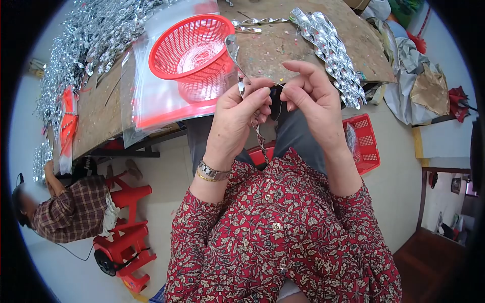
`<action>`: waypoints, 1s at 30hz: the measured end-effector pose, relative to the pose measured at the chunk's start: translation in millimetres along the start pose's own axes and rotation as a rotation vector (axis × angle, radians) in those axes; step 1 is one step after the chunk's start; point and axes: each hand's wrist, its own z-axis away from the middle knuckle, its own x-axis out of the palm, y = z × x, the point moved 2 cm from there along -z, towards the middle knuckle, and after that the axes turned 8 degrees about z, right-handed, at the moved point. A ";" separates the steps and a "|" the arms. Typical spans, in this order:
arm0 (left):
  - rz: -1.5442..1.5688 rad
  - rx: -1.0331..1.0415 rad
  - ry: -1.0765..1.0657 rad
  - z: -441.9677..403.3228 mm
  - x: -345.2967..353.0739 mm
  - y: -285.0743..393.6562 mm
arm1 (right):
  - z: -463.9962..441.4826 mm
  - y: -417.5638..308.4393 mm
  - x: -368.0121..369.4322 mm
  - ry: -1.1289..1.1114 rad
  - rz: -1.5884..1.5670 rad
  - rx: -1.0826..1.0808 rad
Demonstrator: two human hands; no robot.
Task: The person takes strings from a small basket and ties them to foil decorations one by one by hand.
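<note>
the left hand (pixel 241 107) pinches a twisted silver strip (pixel 260 137) before the table (pixel 265 50); the right hand (pixel 316 101) seems to pinch a thin thread (pixel 276 84). this looks like fitting thread to strip; the next move calls for steady fingertips and gentle tension.

Pale tiled floor (pixel 174 166) under my worn wooden table (pixel 265 48). Red plastic stools (pixel 132 198) at left (stacked close), white wall beyond.

1 round basket (pixel 194 70), 1 wristwatch (pixel 214 173), 1 bracelet (pixel 206 178) and 1 co-worker (pixel 68 209) show.
</note>
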 end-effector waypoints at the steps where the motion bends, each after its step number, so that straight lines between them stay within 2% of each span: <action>1: 0.007 -0.005 0.002 0.0 0.4 -0.5 | 0.0 0.7 -0.4 -0.003 -0.001 0.001; 14: 0.014 0.025 0.009 -3.8 -2.9 -6.1 | 3.2 16.5 5.1 -0.063 0.050 0.033; 22: -0.030 0.048 0.051 -3.4 -10.8 -11.7 | 3.9 22.3 4.1 -0.115 0.308 0.085; 30: 0.013 0.066 -0.024 -5.2 -18.5 -19.4 | 4.7 12.1 -1.9 -0.031 0.192 0.137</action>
